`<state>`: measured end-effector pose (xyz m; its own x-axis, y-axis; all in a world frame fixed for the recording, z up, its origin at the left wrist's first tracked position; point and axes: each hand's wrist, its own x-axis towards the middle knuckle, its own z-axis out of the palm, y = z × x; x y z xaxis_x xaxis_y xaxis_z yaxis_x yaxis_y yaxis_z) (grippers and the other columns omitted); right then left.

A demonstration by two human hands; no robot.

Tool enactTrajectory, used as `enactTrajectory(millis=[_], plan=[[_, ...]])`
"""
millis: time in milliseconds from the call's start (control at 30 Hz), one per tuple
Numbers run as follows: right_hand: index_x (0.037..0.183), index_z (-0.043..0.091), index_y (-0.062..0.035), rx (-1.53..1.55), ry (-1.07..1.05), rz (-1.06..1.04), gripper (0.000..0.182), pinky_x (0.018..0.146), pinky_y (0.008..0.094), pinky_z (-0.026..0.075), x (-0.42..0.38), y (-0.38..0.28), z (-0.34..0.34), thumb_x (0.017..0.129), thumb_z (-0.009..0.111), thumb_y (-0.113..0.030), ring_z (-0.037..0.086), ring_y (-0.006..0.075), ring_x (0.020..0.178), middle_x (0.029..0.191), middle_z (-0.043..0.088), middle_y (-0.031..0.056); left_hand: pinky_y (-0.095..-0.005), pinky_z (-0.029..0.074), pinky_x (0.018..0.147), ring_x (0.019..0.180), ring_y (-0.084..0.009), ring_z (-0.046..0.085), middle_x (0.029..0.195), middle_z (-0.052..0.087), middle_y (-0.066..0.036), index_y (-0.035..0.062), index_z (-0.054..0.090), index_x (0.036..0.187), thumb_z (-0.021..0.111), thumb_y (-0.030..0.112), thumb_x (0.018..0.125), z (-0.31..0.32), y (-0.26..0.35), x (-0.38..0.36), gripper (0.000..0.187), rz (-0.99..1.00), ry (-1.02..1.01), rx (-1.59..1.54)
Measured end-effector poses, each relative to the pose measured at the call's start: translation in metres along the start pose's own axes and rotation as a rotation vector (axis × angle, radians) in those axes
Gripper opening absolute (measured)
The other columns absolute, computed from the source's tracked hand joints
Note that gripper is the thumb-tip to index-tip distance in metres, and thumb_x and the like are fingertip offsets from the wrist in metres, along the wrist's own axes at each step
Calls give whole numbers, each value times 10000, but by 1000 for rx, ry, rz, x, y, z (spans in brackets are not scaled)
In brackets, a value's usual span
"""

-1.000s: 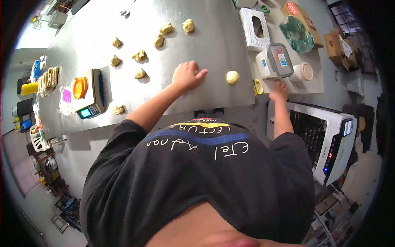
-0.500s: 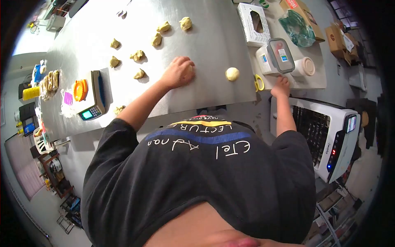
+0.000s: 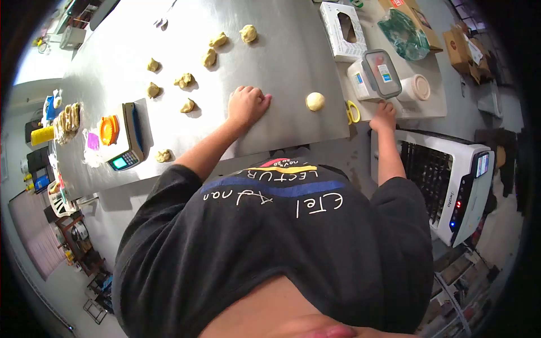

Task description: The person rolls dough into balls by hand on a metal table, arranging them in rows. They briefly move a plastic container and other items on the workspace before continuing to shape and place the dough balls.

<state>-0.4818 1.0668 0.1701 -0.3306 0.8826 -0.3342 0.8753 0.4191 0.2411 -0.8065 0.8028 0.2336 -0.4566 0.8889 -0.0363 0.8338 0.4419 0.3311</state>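
My left hand (image 3: pixel 247 106) is palm down on the steel table, its fingers curled under and the thumb out to the right. Whatever lies beneath the palm is hidden. To its right sits a smooth, pale dough ball (image 3: pixel 315 101). Rougher dough lumps, among them one lump (image 3: pixel 187 105) and another (image 3: pixel 248 34), lie to the left and farther back. My right hand (image 3: pixel 384 115) rests at the near edge of the side table, fingers curled, just below a lidded plastic container (image 3: pixel 380 76). I cannot make out anything inside it.
A digital scale (image 3: pixel 125 160) with an orange round piece (image 3: pixel 109 130) stands at left. Yellow-handled scissors (image 3: pixel 353 111) lie beside the right hand. A white tub (image 3: pixel 416 88), a glove box (image 3: pixel 344 32) and a green bag (image 3: pixel 403 35) stand on the side table. A white appliance (image 3: pixel 459 186) is below.
My left hand has shifted slightly left and nearer, and turned so that its thumb shows on the right. My right hand stays in place. The view has tilted a little.
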Motion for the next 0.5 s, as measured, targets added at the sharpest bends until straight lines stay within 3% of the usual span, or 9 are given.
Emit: enactTrajectory(millis=[33,100,133,167,300,367,400,433,500], plan=[[1313,317,-76,-1,35,-14,559,975,416,404,0,1,4,795,522,-128,365,358,1190,1309,332,164,-405,462,785,865,-284,583,808,632,-101,81,652,763,654,267,780,0,1,-7,187,4,-2,2],[1315,316,-79,-2,66,-27,564,972,415,407,4,5,10,793,524,-127,370,358,1181,1300,342,164,-428,444,845,992,-323,542,990,605,-150,65,593,1003,651,283,788,1,-5,-20,312,-93,97,-156],[1318,313,-78,-17,39,-31,571,972,413,408,5,5,9,790,525,-124,373,359,1179,1296,349,164,-428,421,906,1089,-353,485,1163,515,-192,48,486,1173,668,308,782,-7,-15,-24,503,-47,-121,-96],[1320,310,-78,-31,11,-38,577,971,410,410,5,5,10,787,526,-122,376,359,1177,1292,356,165,-428,421,906,1089,-353,485,1163,515,-192,48,486,1173,668,308,782,-10,-22,-29,503,-49,-125,-95],[1309,316,-1,38,100,-101,625,996,430,346,4,7,11,737,541,-116,409,400,1138,1227,396,228,-422,409,940,1085,-352,480,1197,467,-174,22,506,1194,689,316,758,-11,-40,-35,557,289,76,86],[1307,338,-79,-66,85,-48,548,967,412,408,4,4,9,792,517,-131,389,355,1165,1277,375,166,-411,424,918,1071,-343,480,1175,475,-167,39,526,1186,702,277,755,-2,-47,-25,522,523,100,50],[1307,338,-79,-68,85,-48,548,967,412,408,3,4,8,792,517,-131,389,355,1165,1277,375,166,-390,434,895,1028,-311,498,1118,512,-141,57,582,1095,714,235,748,4,-48,-19,411,611,136,-78],[1303,346,-76,-60,67,-47,538,969,411,403,3,4,7,795,513,-138,388,354,1166,1273,378,172,-390,434,895,1028,-311,498,1118,512,-141,57,582,1095,714,235,748,6,-46,-16,411,611,137,-79],[1299,354,-73,-55,47,-44,529,971,411,397,3,3,6,799,509,-144,388,352,1166,1268,381,177,-391,464,829,924,-281,547,969,583,-99,72,631,902,727,236,741,9,-43,-10,250,462,84,-186]])
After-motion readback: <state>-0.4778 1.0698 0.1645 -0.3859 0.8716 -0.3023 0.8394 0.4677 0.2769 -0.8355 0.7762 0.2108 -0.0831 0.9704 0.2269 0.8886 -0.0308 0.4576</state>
